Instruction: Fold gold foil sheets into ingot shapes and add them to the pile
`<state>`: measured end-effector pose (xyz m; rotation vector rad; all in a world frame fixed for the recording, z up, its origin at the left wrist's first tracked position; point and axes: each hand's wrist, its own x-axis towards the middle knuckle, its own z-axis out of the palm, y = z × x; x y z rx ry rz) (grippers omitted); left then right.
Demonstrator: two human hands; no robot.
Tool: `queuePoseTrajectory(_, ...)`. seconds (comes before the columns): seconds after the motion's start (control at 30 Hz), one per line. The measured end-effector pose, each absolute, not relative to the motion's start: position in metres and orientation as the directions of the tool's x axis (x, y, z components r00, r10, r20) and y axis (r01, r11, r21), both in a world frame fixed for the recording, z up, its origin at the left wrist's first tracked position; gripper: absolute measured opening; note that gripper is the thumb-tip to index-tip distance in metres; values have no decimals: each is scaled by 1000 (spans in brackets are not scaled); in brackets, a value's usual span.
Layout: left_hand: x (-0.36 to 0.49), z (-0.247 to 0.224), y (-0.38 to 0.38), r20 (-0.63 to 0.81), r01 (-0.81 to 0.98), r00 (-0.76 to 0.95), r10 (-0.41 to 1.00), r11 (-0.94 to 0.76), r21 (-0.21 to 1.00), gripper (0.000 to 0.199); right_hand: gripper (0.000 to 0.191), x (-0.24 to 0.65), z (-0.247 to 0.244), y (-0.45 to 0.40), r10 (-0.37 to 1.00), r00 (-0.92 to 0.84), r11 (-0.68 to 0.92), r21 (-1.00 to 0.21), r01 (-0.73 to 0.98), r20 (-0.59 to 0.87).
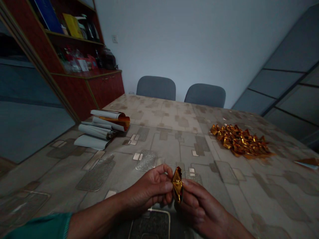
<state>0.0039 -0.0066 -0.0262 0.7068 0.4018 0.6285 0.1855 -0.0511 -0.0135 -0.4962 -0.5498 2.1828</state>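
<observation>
A teal fabric sleeve point(47, 226) edges in; the left hand point(158, 187) and right hand point(196, 202), fingers curled closed, pinch a glossy, pointed gold-foil shape point(177, 185) above the beige block-patterned desk point(171, 139). Crinkled gold-foil pieces point(240, 141) cluster rightward; curled, grey-backed sheets point(99, 129) lie left.

1 camera, worn on the person's head, is looking forward and down across the table point(169, 139) from its near side. It is facing the wall point(189, 43), with 2 chairs point(156, 88) standing at the far edge. The left hand point(152, 187), the right hand point(200, 205) and the gold paper point(177, 184) between them are showing low in the view, close to the lens. The view is reaching wide, taking in a cabinet point(106, 88) at left and grey panels point(276, 83) at right, their tops leaning outward.
</observation>
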Motion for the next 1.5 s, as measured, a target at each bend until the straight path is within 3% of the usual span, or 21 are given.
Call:
queuePoseTrajectory(0.27,1,-27,-6,-165,-357,724,670,568,741,47,42,186,-19,-50,794,-552,-592,-535,-603,-255)
queuePoseTrajectory(0.4,1,-29,-3,-159,-358,706,690,542,761,62,36,185,-19,-49,847,-404,-523,-674,-521,-345)
queuePoseTrajectory(0.53,2,-25,-2,-188,-400,624,758,517,757,52,36,189,-20,-50,948,-211,-299,-894,-334,-238)
queuePoseTrajectory(0.67,3,-19,-1,-216,-454,485,848,454,766,49,38,190,-15,-52,997,-69,-48,-997,-53,-45)
queuePoseTrajectory(0.77,4,-20,-2,-207,-439,467,860,428,790,49,46,185,-12,-53,991,-60,133,-963,235,123)
queuePoseTrajectory(0.9,6,-25,-5,-150,-400,516,843,392,828,47,23,179,-10,-49,969,-35,236,-870,434,245)
queuePoseTrajectory(1.27,7,-19,-3,-156,-358,460,874,343,868,55,18,183,1,-47,952,54,264,-894,361,303)
queuePoseTrajectory(1.5,5,-27,-1,-99,-345,477,874,290,893,41,24,251,3,-22,909,245,124,-781,612,336)
